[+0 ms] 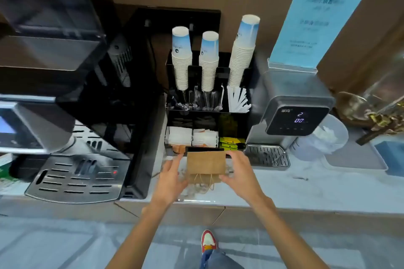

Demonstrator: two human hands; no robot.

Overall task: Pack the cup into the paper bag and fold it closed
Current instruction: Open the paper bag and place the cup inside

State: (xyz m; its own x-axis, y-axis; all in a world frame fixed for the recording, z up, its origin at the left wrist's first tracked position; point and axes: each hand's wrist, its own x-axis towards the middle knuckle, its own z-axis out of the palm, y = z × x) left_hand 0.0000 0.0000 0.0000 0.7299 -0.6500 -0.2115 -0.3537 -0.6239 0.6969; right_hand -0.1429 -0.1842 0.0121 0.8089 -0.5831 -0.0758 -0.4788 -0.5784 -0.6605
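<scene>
A brown paper bag lies flat on the pale counter in front of the black organiser, its twine handles trailing toward me. My right hand grips the bag's right edge, thumb at the lower corner and fingers at the top. My left hand hovers just left of the bag with its fingers spread, holding nothing. Three stacks of upside-down blue-and-white paper cups stand in the organiser behind the bag. No single cup is out on the counter.
The black organiser holds stirrers, sachets and napkins. A large coffee machine fills the left. A grey water dispenser with drip tray stands on the right, beside a plastic tub, a blue sign and a tray.
</scene>
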